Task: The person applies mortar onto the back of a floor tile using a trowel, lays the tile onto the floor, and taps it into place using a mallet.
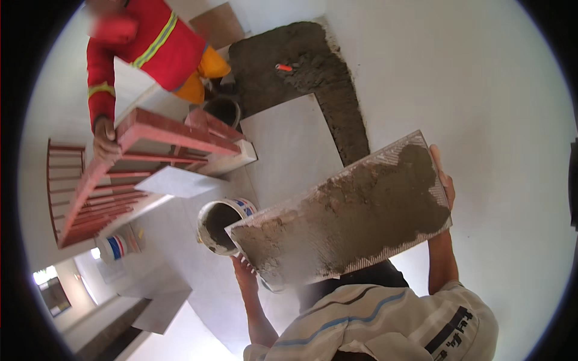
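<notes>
A large pale tile [343, 210] is held up between both hands, back side up, tilted, w/ its right end higher. The back is ribbed/combed, and a thick patch of grey-brown mortar is spread over most of it, densest toward the right-hand end; bare ribbed strips are left along the edges and at the left-hand corner.

The left hand [244, 268] is closed on the tile's lower-left corner from beneath, fingers curled under the edge. The right hand [442, 177] is clamped on the tile's far right end, fingers laid flat along the edge.

Just beyond the left hand, partly covered by the tile corner, a white bucket [220, 225] w/ grey mortar inside is seen. Further out from the hands, a laid floor tile [289, 144] lies beside an L-shaped bed of dark mortar [313, 72]; a small red-handled tool [283, 67] rests on that bed. Well off to the left of the left hand, a red-brown railing frame [144, 162] is gripped by another person in a red jacket [153, 42] w/ reflective stripes. A dark bucket [224, 110] stands near that person. A second white bucket [114, 246] sits lower left.
</notes>
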Action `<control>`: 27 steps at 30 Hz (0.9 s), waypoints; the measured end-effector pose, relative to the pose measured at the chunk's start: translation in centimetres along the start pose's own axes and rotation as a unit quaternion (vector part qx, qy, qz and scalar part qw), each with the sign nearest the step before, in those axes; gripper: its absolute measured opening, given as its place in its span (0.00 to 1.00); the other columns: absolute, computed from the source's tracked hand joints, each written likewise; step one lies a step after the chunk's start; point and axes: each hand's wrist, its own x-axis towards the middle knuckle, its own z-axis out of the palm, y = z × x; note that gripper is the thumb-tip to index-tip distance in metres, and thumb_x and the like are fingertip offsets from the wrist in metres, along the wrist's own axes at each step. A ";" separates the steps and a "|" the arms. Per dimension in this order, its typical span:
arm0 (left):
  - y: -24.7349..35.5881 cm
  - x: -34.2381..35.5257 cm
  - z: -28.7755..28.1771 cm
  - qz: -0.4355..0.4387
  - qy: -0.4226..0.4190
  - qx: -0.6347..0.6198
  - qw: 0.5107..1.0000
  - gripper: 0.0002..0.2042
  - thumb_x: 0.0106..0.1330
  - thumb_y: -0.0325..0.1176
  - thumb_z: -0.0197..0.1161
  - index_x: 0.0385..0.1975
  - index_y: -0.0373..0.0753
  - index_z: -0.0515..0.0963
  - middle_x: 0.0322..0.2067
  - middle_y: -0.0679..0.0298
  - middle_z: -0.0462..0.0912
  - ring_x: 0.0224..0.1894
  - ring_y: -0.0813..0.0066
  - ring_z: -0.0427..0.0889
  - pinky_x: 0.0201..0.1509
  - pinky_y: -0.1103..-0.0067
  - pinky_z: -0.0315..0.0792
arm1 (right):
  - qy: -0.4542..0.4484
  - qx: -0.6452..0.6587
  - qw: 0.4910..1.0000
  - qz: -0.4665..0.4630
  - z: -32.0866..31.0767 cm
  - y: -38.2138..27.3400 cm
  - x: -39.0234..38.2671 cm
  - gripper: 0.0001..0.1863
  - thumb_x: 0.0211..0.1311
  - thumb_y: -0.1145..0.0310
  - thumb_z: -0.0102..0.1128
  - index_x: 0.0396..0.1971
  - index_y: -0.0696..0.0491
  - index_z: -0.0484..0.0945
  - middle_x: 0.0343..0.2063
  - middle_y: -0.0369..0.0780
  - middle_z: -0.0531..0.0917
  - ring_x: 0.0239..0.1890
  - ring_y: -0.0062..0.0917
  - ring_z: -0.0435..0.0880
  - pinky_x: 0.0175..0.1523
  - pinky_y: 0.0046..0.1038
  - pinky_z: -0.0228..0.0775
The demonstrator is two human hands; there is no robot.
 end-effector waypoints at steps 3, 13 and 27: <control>10.9 0.4 1.8 0.076 -0.041 0.069 0.994 0.43 0.64 0.72 0.40 0.67 0.40 0.59 0.57 0.59 0.72 0.51 0.68 0.72 0.48 0.70 0.65 | 0.042 0.172 0.981 -0.076 4.0 -3.5 1.4 0.33 0.70 0.57 0.43 0.70 0.58 0.52 0.63 0.42 0.68 0.63 0.26 0.68 0.66 0.33 0.60; 36.2 1.4 8.4 0.133 -0.377 0.196 0.895 0.34 0.73 0.56 0.44 0.59 0.25 0.67 0.57 0.53 0.75 0.62 0.65 0.70 0.68 0.70 0.59 | 0.062 0.596 0.793 -0.107 3.5 2.0 -8.4 0.27 0.74 0.56 0.38 0.68 0.53 0.58 0.61 0.41 0.71 0.63 0.29 0.69 0.69 0.35 0.58; 53.1 1.0 19.8 0.519 -0.447 0.242 0.688 0.23 0.71 0.40 0.48 0.58 0.27 0.68 0.54 0.53 0.76 0.50 0.67 0.79 0.56 0.72 0.73 | 0.350 -0.028 0.863 -0.362 9.2 7.5 -13.8 0.29 0.74 0.55 0.40 0.70 0.53 0.53 0.63 0.45 0.67 0.63 0.32 0.69 0.68 0.40 0.60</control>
